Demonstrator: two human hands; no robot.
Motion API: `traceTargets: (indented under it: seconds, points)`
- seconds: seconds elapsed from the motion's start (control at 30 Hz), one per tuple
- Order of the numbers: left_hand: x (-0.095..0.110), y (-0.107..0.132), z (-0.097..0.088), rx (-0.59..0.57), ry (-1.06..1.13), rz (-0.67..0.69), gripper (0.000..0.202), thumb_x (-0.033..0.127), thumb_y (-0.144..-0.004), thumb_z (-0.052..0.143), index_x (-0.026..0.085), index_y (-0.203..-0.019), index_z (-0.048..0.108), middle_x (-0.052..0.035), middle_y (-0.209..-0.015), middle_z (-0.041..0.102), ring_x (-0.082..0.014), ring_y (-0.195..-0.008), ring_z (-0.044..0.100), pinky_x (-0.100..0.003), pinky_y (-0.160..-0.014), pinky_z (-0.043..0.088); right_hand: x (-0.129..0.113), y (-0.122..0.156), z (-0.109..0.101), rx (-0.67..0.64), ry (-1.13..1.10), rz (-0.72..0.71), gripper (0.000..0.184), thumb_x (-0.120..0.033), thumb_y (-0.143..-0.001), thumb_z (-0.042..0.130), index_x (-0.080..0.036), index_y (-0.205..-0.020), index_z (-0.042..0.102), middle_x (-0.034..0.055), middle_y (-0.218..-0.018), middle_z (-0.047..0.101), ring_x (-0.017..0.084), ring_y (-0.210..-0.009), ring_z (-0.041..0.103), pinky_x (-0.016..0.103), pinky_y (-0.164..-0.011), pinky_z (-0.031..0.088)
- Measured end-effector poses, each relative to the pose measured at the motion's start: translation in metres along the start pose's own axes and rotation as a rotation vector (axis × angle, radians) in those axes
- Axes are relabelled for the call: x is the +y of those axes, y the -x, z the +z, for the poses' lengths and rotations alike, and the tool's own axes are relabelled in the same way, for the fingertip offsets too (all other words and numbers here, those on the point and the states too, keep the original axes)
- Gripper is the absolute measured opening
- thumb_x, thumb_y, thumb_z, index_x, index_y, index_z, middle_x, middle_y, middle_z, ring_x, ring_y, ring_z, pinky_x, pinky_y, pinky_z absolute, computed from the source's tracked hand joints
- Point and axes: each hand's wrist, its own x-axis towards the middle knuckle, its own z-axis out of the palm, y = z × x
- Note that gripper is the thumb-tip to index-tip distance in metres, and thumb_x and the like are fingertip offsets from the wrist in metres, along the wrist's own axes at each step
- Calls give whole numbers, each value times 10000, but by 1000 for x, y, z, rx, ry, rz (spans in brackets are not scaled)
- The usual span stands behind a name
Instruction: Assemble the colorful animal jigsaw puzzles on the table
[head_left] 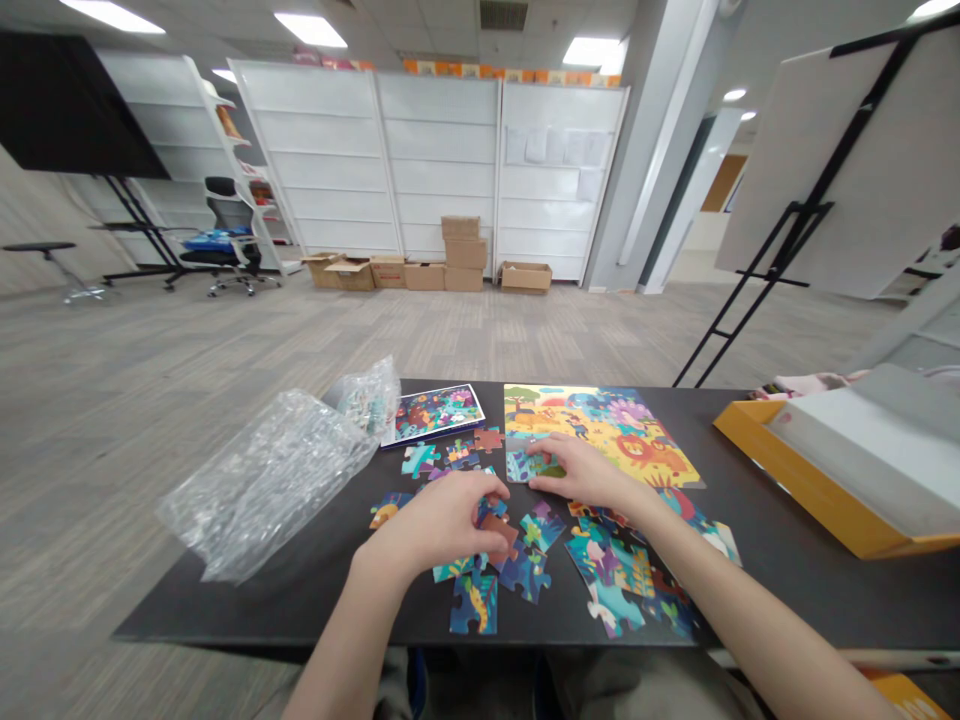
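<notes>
A colourful partly joined puzzle [600,425] lies on the dark table [765,540]. My right hand [581,472] rests flat at its near left corner, fingers stretched out on a piece [525,465] there. My left hand [442,520] hovers over loose pieces, fingers curled round one of them; a brown face-down piece [501,532] lies just beside it. More loose pieces [474,600] and a joined cluster [630,575] lie near the front edge.
A crumpled clear plastic bag [262,480] lies at the table's left. A reference picture card [439,410] lies behind the pieces. An orange box lid with a white board [847,470] sits at right. An easel [795,220] stands behind.
</notes>
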Motion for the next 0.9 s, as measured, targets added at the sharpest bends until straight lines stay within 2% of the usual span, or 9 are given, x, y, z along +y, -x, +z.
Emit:
traceTargets:
  seconds: [0.1,0.2,0.27,0.37,0.47,0.53,0.67,0.8,0.9]
  points:
    - [-7,-1,-7,142,5,-14,271,351,-888,610,224,-1104,713,-31,-971,754,-201,-820,690,-294,-758,503,0,0,0,-5,-13,-3,432,-441,-835,729,-215,-1201,686,95,-1088,714,255,-960,661,391,-866,507]
    - [-16,2,-19,385,2,-70,280,314,-949,488,202,-1098,698,-53,-1081,753,-204,-918,697,-312,-850,505,-1,0,-5,2,-74,1,442,-473,-861,691,-202,-1209,679,76,-1012,713,215,-842,646,349,-783,505]
    - [-21,6,-29,509,3,-126,304,329,-958,461,190,-1104,689,-53,-1035,761,-193,-844,697,-309,-830,510,-3,0,-11,36,-122,23,425,-477,-880,659,-187,-1190,680,66,-967,706,175,-730,607,318,-702,489]
    - [-26,16,-46,592,-2,-214,332,384,-949,477,201,-1129,688,-28,-919,768,-178,-721,680,-292,-749,505,-3,0,-25,145,-199,80,414,-497,-900,610,-171,-1144,685,59,-914,699,141,-624,537,295,-610,454]
    - [-26,26,-62,615,-73,-260,342,423,-934,489,218,-1112,697,-17,-861,764,-183,-693,668,-282,-687,476,0,1,-39,252,-323,105,416,-538,-914,573,-179,-1083,700,51,-872,695,146,-648,551,282,-591,444]
    - [-24,31,-68,573,-124,-272,353,425,-921,486,218,-1116,695,-27,-880,767,-198,-720,677,-288,-683,471,3,3,-48,297,-405,109,424,-557,-911,571,-185,-1062,708,45,-861,693,144,-670,561,272,-586,437]
    - [-25,37,-70,386,-211,-281,341,390,-884,488,210,-1083,698,-56,-974,775,-238,-831,703,-316,-732,490,9,11,-69,415,-488,168,433,-575,-864,624,-174,-1000,714,20,-767,661,114,-596,510,250,-527,393]
    - [-42,38,-63,241,-246,-356,286,389,-833,548,215,-1003,697,-71,-999,773,-265,-907,711,-326,-753,516,7,24,-96,595,-473,211,408,-559,-855,650,-180,-993,712,19,-748,659,113,-590,521,243,-506,393]
    - [-55,34,-57,136,-291,-409,318,323,-721,670,194,-1011,685,-98,-1044,765,-275,-958,714,-323,-810,531,-6,37,-113,615,-365,213,394,-543,-853,659,-180,-992,721,37,-779,683,127,-612,558,247,-514,414]
